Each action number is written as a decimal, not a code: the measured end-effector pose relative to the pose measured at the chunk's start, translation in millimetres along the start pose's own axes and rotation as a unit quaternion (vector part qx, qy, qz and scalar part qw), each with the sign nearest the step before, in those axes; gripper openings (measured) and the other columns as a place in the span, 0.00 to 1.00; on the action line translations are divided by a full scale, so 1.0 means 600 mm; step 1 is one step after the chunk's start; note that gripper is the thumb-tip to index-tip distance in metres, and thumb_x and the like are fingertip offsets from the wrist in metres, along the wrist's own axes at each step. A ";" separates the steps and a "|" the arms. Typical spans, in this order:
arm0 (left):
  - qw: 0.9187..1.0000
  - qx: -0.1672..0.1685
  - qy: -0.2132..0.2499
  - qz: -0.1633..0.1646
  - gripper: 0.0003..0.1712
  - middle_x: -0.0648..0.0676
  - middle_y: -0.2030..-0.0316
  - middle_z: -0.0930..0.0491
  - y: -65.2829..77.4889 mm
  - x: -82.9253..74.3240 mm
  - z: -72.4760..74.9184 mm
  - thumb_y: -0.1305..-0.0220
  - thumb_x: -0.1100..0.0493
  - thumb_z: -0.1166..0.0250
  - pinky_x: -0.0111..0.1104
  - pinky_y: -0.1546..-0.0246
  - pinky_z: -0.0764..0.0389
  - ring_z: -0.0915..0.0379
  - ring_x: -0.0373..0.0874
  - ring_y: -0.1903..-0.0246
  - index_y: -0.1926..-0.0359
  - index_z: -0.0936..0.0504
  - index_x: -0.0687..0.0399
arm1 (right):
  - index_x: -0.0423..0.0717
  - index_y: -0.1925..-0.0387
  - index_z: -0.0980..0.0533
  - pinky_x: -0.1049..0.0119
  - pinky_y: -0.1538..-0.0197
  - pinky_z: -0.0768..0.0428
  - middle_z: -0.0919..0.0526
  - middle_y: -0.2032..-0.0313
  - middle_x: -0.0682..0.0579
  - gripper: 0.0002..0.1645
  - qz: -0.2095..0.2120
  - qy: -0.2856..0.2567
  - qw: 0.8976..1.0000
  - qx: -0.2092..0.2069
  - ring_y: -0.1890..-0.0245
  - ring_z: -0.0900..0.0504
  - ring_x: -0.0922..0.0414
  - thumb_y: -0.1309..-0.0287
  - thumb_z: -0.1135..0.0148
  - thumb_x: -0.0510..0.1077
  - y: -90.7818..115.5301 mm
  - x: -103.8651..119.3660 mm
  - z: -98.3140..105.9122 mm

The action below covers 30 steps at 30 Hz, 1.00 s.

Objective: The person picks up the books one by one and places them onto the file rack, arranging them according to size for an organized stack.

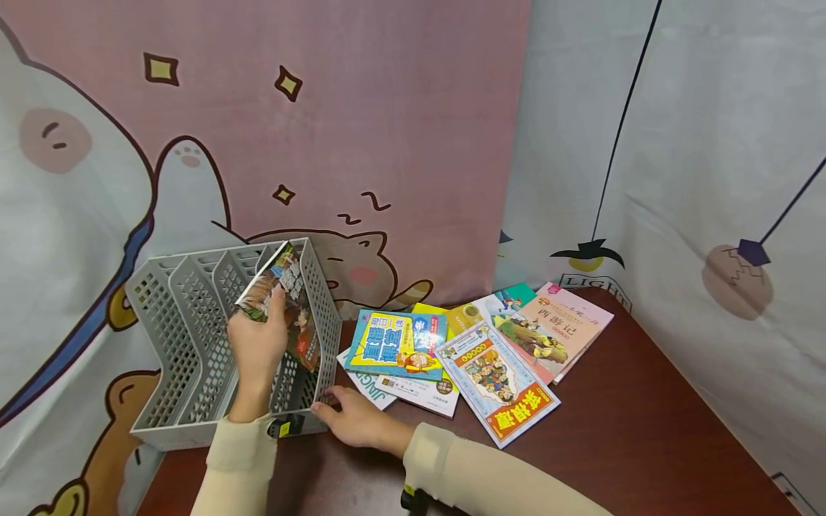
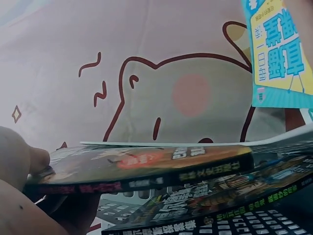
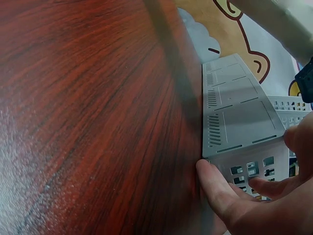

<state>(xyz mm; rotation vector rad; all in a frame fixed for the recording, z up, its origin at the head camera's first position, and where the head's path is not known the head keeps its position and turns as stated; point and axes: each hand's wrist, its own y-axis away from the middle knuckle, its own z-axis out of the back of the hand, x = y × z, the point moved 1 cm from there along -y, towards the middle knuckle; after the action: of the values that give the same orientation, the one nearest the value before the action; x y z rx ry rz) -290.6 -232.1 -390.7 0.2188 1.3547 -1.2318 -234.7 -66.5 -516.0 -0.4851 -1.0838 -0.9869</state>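
Left hand: the left hand point(image 1: 258, 351) pinches a picture book point(image 2: 195, 164) between thumb and fingers.
Picture book: it leans in the top of the last slot on the right of the gray rack point(image 1: 183, 430); I can't tell if it touches the bottom.
Second book: a second book point(image 2: 195, 200) is in the rack, just under the picture book.
Right hand: the right hand point(image 1: 358, 416) holds the rack's front corner, thumb in front and fingers on the holey side.
Pile: a blue book point(image 1: 396, 344), a pink book point(image 1: 577, 322) and more lie right of the rack.
Table: the red-brown table point(image 1: 619, 444) is under everything.
Wall: a pink cloth point(image 1: 413, 143) with a cat hangs behind.
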 end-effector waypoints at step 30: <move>0.989 0.138 0.025 0.037 0.29 0.47 0.84 0.28 0.020 0.052 -0.050 0.11 0.42 0.49 0.35 0.84 0.32 0.33 0.42 0.87 0.66 0.25 0.59 | 0.42 0.20 0.32 0.49 0.25 0.21 0.21 0.26 0.45 0.44 -0.016 -0.017 0.999 -0.049 0.28 0.20 0.52 0.21 0.42 0.67 -0.014 0.010 -0.010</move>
<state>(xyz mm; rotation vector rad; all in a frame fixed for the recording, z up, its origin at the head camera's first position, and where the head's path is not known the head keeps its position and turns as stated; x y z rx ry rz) -307.3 -221.5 -431.0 0.4936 1.2049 -1.3576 -238.0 -77.7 -513.8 -0.5671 -1.0805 -1.0664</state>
